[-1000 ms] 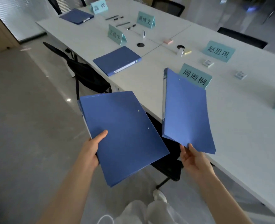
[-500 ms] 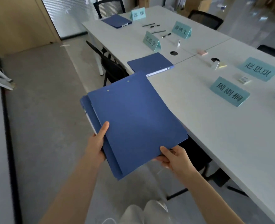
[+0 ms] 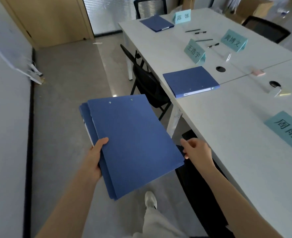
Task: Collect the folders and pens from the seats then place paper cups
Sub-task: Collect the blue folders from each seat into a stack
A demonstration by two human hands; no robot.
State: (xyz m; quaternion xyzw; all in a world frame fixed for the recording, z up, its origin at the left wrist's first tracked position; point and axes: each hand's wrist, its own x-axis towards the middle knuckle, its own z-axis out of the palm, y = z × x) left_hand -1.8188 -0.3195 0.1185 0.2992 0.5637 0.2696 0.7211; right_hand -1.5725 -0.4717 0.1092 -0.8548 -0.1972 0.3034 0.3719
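Note:
My left hand (image 3: 95,157) grips the left edge of a stack of two blue folders (image 3: 133,141), held flat over the floor beside the table. My right hand (image 3: 198,152) is at the stack's right corner, fingers loosely curled against the edge; a grip cannot be made out. A third blue folder (image 3: 189,80) lies on the white table (image 3: 227,126) near its edge. Another blue folder (image 3: 156,23) lies at the far end. Several pens (image 3: 203,40) lie scattered between the name cards.
Teal name cards (image 3: 195,52) stand along the table. A black chair (image 3: 147,79) is tucked in below the nearer folder, another chair (image 3: 201,194) under my right arm, and more chairs at the far end (image 3: 150,6). Grey floor (image 3: 64,100) runs along the left.
The second folder came from my right hand onto the one in my left, making a stack. My right hand slid from under it to its right corner. I moved along the table.

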